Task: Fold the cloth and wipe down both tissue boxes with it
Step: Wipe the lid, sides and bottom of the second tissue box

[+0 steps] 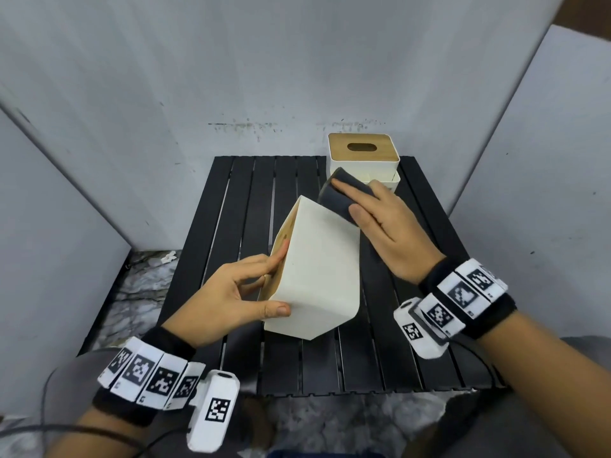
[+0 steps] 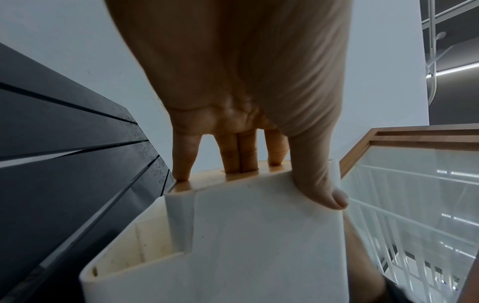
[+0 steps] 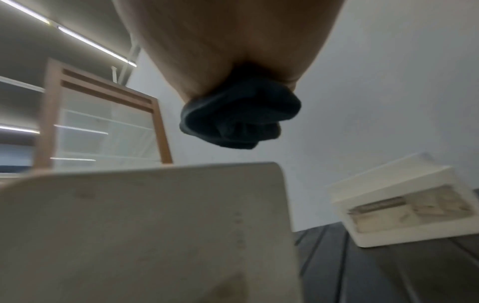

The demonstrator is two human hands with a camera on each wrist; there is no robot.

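Grey panels are closing in the black slatted table [image 1: 251,200] on three sides, and I am working over its middle. I am tilting the near tissue box [image 1: 317,269] up on an edge with my left hand [image 1: 231,292]: thumb lying across its pale upper face, fingers [image 2: 234,155] reaching onto the wooden lid side, two of them seeming to dip into the slot. My right hand [image 1: 383,223] is pressing the dark cloth [image 1: 340,196], already folded into a thick pad, against the box's far upper corner, fingers curling around the bundle. I judge the folding done and the wiping of this first box under way; how much of it is clean I cannot tell. Behind, at the far right, the second tissue box [image 1: 363,153] is standing upright, apart from the cloth, so it is probably still waiting for its wipe.
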